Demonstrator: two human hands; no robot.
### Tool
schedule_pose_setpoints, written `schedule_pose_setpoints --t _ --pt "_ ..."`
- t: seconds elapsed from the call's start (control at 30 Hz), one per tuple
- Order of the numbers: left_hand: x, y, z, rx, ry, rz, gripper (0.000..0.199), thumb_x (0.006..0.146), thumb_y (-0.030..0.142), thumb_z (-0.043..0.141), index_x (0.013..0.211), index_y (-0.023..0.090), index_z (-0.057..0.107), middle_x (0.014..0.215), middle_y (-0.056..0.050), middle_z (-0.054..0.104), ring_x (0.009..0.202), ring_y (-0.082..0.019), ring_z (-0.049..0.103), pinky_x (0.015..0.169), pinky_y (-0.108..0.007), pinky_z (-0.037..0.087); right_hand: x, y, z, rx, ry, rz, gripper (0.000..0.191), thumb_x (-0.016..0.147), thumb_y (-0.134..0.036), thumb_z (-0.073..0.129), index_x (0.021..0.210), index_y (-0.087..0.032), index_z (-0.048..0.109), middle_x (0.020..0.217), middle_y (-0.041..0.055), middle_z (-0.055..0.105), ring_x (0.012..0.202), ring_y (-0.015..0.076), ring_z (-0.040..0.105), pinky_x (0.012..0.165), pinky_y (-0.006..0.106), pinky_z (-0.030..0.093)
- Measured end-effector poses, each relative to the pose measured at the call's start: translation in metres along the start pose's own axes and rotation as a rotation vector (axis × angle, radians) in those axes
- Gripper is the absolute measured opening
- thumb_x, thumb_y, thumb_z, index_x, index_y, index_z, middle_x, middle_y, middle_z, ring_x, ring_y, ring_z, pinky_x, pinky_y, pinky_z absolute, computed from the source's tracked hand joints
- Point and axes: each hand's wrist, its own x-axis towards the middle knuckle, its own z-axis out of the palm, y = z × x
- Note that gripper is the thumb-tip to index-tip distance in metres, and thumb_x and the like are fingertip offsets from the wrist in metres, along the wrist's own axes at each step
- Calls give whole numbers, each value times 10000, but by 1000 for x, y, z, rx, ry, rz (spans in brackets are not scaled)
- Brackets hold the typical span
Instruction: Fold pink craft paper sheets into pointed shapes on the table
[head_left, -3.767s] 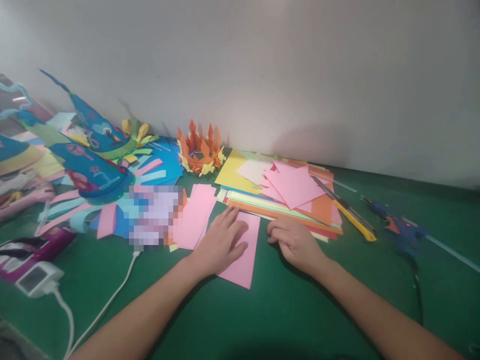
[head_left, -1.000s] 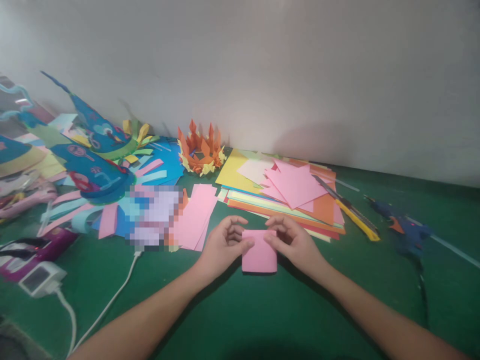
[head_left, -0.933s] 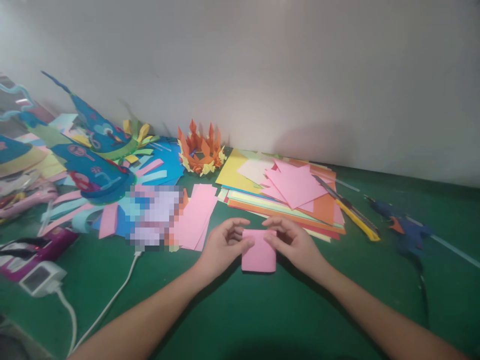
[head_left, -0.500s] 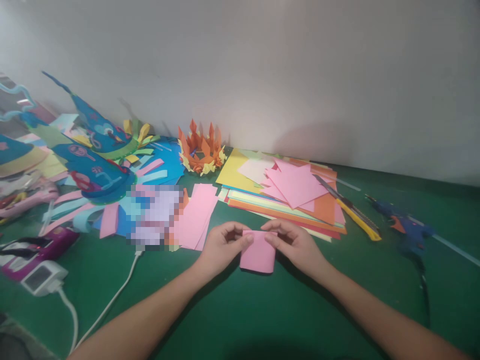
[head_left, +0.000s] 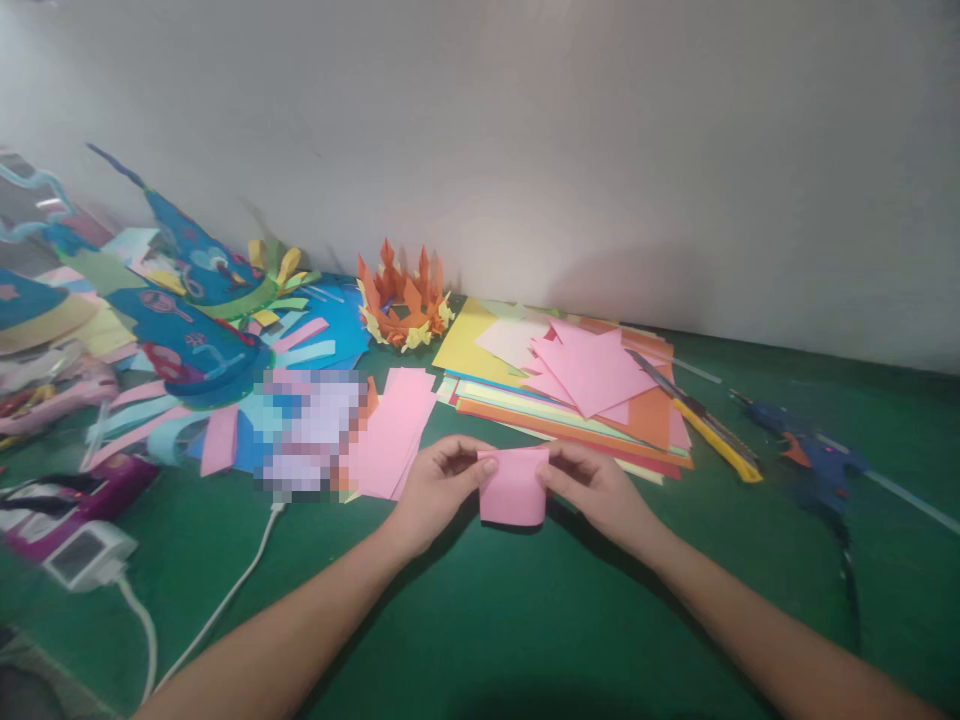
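A small piece of pink paper, bent over with a rounded lower edge, is held between my two hands above the green table. My left hand pinches its upper left corner, thumb in front and fingers behind. At the upper right corner, my right hand grips it the same way. Pink paper strips lie just left of my left hand. Beyond both hands is a stack of coloured paper topped with pink squares.
A yellow utility knife rests on the stack's right side, with a blue glue gun farther right. An orange paper crown stands at the back. Blue cone hats, a purple power strip and a white cable occupy the left.
The pink paper has risen slightly away from me and tilted, and its lower edge now sits higher. Both hands keep their pinch on its upper corners.
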Motion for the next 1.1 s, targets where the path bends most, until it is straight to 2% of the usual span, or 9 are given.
schedule_pose_setpoints --t 0.3,0.73,0.93,1.03,1.1 --pt "0 1 2 -1 80 -11 354 573 391 821 774 138 675 740 -25 675 679 -130 607 653 -250 491 1 0 1 -33 12 42 357 736 -536 630 691 -186 573 645 -15 580 619 141 540 604 275 468" --pt "-2 4 4 -38 129 -14 283 591 362 817 719 146 688 725 -16 687 673 -119 596 671 -246 480 0 -2 3 -10 -15 20 338 743 -484 645 631 -186 532 612 -27 543 570 117 498 581 253 446" --pt "-1 3 2 -60 125 -13 264 588 346 823 696 148 685 736 -24 687 676 -128 598 679 -266 490 -1 -1 2 71 -18 26 301 740 -476 665 738 -189 575 675 -13 565 612 125 518 602 257 447" --pt "-2 2 1 -61 111 55 215 623 320 806 692 156 685 767 -34 682 737 -148 616 727 -294 503 -1 1 0 135 6 11 319 776 -503 629 845 -192 599 683 -5 556 628 131 515 621 265 446" --pt "-4 1 1 -17 105 195 141 683 281 768 690 166 686 848 -48 669 815 -164 620 746 -304 510 0 3 -2 186 21 -12 332 807 -515 592 891 -194 603 690 0 547 625 129 501 613 263 437"
